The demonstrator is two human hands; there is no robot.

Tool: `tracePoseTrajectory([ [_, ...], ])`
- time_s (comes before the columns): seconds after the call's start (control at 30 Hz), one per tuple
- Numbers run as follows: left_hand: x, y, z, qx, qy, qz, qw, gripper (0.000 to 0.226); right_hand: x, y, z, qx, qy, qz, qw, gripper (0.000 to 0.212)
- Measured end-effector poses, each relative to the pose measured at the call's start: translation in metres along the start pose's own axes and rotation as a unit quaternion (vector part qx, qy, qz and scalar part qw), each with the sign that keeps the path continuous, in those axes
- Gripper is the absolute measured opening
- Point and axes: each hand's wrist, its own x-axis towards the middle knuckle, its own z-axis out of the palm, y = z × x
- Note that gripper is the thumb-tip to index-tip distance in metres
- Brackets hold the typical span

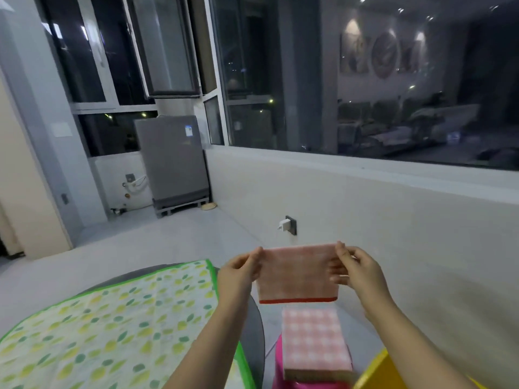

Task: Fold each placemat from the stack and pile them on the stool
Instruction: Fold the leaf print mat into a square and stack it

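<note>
A pink checked cloth placemat with a red lower edge (pixel 297 273) hangs in the air at lower centre of the frame, folded, its top corners pinched by the left hand (pixel 241 269) and the right hand (pixel 356 266), each grip grasping the cloth. Directly below, a pile of folded pink checked placemats (pixel 316 343) rests on a bright pink plastic stool (pixel 278 369). At lower left, a green-bordered lemon-print placemat (pixel 112 327) lies on a dark round surface (pixel 254 327).

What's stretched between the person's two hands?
In the head view, a pink checked placemat with a red hem, pinched at its top corners by left hand and right hand.
</note>
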Motion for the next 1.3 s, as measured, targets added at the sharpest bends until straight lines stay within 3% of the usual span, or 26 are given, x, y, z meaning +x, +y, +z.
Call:
tracePoseTrajectory([
  [0.23, 0.021, -0.065, 0.067, -0.009, 0.047, -0.073, 0.996, 0.021, 0.049, 0.056, -0.04, -0.002, 0.041, 0.084, 0.996, 0.018],
  [0.37, 0.028, -0.11, 0.088, 0.031, 0.087, -0.1, 0.991, 0.009, 0.065, 0.099, -0.051, -0.074, 0.023, 0.109, 0.991, 0.005],
  [0.67, 0.018, -0.219, 0.088, 0.12, 0.156, -0.194, 0.961, 0.027, 0.068, 0.204, -0.06, -0.308, -0.059, 0.197, 0.929, 0.013],
  [0.87, 0.003, -0.259, 0.072, 0.189, 0.142, -0.204, 0.95, 0.034, 0.054, 0.237, -0.062, -0.401, -0.104, 0.241, 0.878, 0.025],
  [0.97, 0.001, -0.269, 0.064, 0.209, 0.125, -0.201, 0.949, 0.033, 0.049, 0.243, -0.059, -0.418, -0.1, 0.238, 0.871, 0.034],
  [1.3, -0.004, -0.28, 0.057, 0.238, 0.089, -0.176, 0.951, 0.034, 0.04, 0.261, -0.055, -0.473, -0.067, 0.21, 0.853, 0.026],
])
